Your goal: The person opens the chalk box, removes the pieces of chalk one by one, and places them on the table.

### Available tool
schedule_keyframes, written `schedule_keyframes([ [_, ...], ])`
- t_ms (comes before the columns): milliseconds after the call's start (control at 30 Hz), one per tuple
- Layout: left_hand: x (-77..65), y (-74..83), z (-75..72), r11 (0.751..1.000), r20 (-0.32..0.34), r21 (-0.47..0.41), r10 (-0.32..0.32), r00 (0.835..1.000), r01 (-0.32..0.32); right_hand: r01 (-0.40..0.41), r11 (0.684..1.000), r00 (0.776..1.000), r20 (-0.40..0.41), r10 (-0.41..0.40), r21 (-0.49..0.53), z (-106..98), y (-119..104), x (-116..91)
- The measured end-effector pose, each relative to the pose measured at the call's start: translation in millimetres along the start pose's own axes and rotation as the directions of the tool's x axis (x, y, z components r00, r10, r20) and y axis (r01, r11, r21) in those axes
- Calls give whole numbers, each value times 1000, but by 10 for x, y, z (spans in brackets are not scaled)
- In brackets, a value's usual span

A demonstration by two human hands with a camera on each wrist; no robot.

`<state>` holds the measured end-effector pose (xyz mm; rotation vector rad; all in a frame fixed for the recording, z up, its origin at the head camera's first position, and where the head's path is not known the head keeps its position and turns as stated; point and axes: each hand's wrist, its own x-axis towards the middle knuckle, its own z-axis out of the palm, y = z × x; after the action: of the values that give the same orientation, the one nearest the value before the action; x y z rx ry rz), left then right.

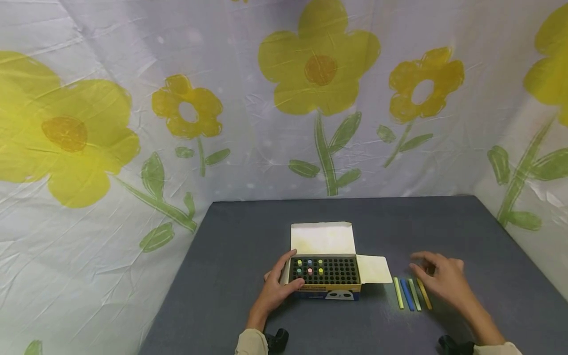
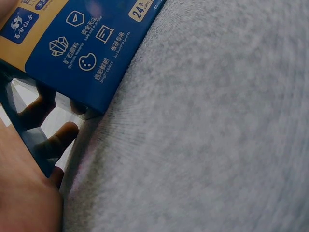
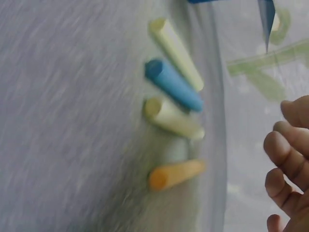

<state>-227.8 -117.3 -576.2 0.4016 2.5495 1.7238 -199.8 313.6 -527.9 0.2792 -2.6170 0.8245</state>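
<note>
A blue and yellow chalk box [image 1: 317,295] stands on the table with its top lid and right flap folded out. Its black holder [image 1: 341,271] has rows of holes, several filled with coloured chalk ends on the left side. My left hand [image 1: 270,291] grips the box's left end, thumb at the front corner and fingers toward the back. In the right wrist view a yellow chalk, a blue chalk [image 3: 173,84], a whitish-green chalk [image 3: 174,118] and an orange chalk [image 3: 176,174] lie in a row. Above the orange one, my right hand [image 1: 445,281] hovers with loosely bent fingers, holding nothing.
The dark grey table [image 1: 248,231] spreads around the box. Behind and beside it hangs a white curtain [image 1: 248,162] printed with yellow flowers. The white right flap [image 1: 374,269] juts out between the box and the loose chalks.
</note>
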Motion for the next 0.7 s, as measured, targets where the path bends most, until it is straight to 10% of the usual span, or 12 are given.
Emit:
schedule_keyframes([
  [700,5,-11,13,1000,0,-17,-18,1000,18,148,951,987,-109,-122,272,383,-629,270],
])
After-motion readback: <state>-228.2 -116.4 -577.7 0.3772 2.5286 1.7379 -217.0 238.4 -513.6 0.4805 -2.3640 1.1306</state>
